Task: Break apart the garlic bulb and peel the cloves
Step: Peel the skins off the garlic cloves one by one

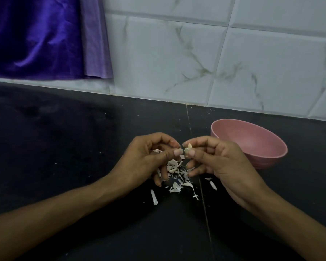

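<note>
Garlic clove (188,147) pinched in right hand (220,162) grip, left hand (149,157) grip clutching garlic remnants (157,150), peels (177,178) below

A dark, speckled stone countertop (64,147) carries a round pink plastic bowl (252,146) at two o'clock — white papery garlic skins (177,178) scattered centrally.

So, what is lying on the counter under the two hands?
Under the left hand and right hand, a heap of white garlic skins lies on the black counter. The fingers cover part of it.

Dim, soft, slightly blurred wide-angle view
</note>
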{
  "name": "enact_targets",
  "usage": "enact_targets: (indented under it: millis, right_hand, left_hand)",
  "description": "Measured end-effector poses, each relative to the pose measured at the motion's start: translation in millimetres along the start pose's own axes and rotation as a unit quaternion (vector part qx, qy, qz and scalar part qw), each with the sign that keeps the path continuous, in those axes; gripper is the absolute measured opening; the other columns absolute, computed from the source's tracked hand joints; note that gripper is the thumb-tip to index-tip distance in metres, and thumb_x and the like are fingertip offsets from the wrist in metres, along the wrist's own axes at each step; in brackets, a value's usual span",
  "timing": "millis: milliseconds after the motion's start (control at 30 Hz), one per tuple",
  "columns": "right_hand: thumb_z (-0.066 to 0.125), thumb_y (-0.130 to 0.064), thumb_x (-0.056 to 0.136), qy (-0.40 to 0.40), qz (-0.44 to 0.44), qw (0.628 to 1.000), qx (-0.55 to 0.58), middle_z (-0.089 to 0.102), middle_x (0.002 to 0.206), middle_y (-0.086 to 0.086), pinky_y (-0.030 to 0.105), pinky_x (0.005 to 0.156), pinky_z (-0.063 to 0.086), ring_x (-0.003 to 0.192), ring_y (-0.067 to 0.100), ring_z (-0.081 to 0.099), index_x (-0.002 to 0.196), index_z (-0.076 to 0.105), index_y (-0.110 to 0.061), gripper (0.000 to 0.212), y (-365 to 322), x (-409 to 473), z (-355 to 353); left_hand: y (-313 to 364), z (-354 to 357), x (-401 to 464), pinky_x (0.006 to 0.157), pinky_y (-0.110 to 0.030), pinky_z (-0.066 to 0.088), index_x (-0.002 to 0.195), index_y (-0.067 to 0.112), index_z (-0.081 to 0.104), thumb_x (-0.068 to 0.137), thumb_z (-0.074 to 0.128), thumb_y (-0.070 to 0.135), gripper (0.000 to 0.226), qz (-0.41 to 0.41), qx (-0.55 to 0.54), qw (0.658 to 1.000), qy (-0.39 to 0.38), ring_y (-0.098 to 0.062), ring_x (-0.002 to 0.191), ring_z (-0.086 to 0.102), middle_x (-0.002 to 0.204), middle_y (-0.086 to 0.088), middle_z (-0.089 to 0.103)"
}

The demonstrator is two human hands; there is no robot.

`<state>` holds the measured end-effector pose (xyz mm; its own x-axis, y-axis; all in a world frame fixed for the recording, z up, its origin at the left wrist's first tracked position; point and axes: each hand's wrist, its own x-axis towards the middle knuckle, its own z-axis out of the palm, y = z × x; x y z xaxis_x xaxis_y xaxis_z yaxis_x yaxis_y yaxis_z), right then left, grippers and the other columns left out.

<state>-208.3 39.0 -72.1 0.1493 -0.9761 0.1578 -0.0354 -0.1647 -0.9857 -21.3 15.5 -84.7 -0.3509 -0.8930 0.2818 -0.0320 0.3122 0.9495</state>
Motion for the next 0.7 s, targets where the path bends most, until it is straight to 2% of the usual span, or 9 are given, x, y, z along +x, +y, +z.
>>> enact_targets:
  millis: [167,333,533,700]
  right_hand:
    - [0.072,-0.01,0.072,-0.009,0.018,1.0,0.013,0.071,0.081,0.019,0.026,0.055,0.058,0.06,0.018,0.065,0.098,0.068,-0.002,0.028,-0.3,-1.6,2.5]
    - [0.073,-0.01,0.072,-0.011,0.024,0.999,0.018,0.072,0.084,0.024,0.027,0.056,0.058,0.061,0.02,0.066,0.089,0.072,-0.001,0.02,-1.5,-1.3,1.0]
    - [0.069,-0.01,0.079,-0.038,0.031,0.999,0.025,0.073,0.08,0.013,0.024,0.055,0.056,0.06,0.017,0.064,0.097,0.072,0.003,0.022,-1.7,-2.7,1.1]
    - [0.066,-0.008,0.08,-0.035,0.031,0.998,0.034,0.073,0.079,0.014,0.025,0.055,0.056,0.06,0.017,0.064,0.095,0.072,0.002,0.018,-2.7,-3.4,1.2]
  left_hand:
    - [3.2,-4.6,1.7,0.039,-0.024,0.048,0.096,0.009,0.071,0.082,0.07,0.013,0.015,0.06,0.019,0.998,0.014,-0.016,0.044,0.056,0.079,-0.005,0.07]
    - [4.1,-4.2,1.4,0.038,-0.02,0.045,0.094,0.004,0.07,0.081,0.07,0.009,0.013,0.069,0.03,0.997,-0.002,-0.008,0.04,0.053,0.058,0.006,0.066]
    - [4.7,-5.1,0.6,0.036,-0.016,0.039,0.087,0.0,0.068,0.075,0.073,0.013,0.019,0.08,0.035,0.996,0.01,-0.006,0.036,0.051,0.051,0.005,0.062]
    - [1.3,-6.5,1.9,0.037,-0.02,0.043,0.083,0.007,0.071,0.072,0.076,0.02,0.018,0.095,0.041,0.994,0.019,-0.012,0.039,0.053,0.054,0.002,0.064]
